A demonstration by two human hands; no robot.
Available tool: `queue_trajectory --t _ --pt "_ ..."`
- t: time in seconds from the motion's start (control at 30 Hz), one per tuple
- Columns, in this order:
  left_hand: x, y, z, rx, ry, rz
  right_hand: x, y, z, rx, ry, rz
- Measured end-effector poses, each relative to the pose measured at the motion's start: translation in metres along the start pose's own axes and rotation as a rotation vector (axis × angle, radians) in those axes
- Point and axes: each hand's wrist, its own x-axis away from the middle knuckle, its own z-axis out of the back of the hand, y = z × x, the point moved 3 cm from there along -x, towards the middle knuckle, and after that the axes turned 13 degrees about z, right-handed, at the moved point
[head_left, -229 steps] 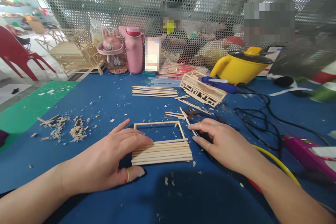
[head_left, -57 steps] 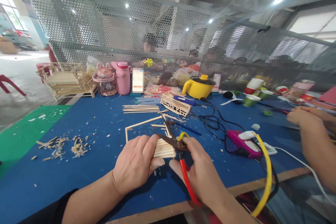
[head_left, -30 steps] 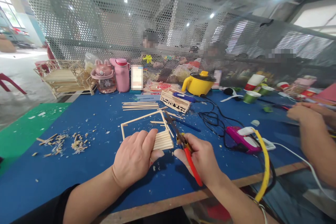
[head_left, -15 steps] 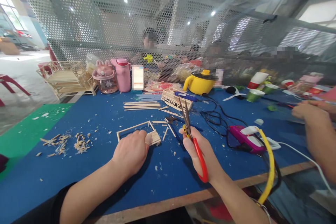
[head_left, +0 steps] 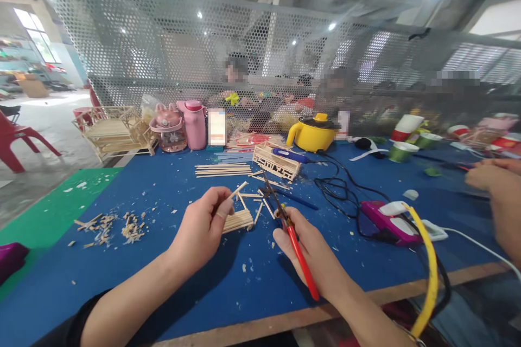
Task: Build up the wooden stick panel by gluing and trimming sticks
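Pinched between thumb and finger of my left hand is a short wooden stick, pointing up and to the right. Below that hand lies a small wooden frame with a slatted end; the rest of it is hidden by the hand. My right hand is closed around red-handled scissors, whose blades point away toward the loose stick pieces. Short cut sticks lie between the hands. Dark pliers rest just beyond the scissors' tips.
Long sticks and a wooden truss piece with a blue corded tool lie farther back. A yellow pot, pink bottle and purple power strip stand around. Wood scraps lie left. Another person's hand works at right.
My left hand has lifted off the wooden frame and now holds a short stick. The scissors in my right hand have moved lower and their blades have come closer together.
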Motion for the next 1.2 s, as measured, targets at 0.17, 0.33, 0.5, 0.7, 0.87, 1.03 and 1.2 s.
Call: queue_trajectory --t 0.17,0.33,0.5,0.7,0.87,1.03,1.2 --pt "0.014 0.002 -0.013 0.636 -0.317 0.017 0.001 -0.016 -0.003 0.027 -0.034 0.031" --pt "0.016 -0.002 -0.015 0.633 -0.336 -0.085 -0.001 -0.018 -0.001 0.200 0.040 0.158" --pt "0.016 -0.003 -0.012 0.538 -0.288 -0.158 0.000 -0.019 0.002 0.283 0.062 0.195" --pt "0.018 0.002 -0.007 0.464 -0.276 -0.245 0.000 -0.022 0.002 0.261 0.053 0.208" --pt "0.017 0.002 -0.006 0.485 -0.301 -0.251 0.000 -0.020 0.003 0.198 0.025 0.219" --pt "0.017 0.005 -0.007 0.567 -0.390 -0.202 -0.001 -0.022 0.005 0.096 -0.030 0.258" --pt "0.018 0.007 -0.007 0.599 -0.421 -0.198 -0.001 -0.023 0.006 0.089 -0.023 0.253"
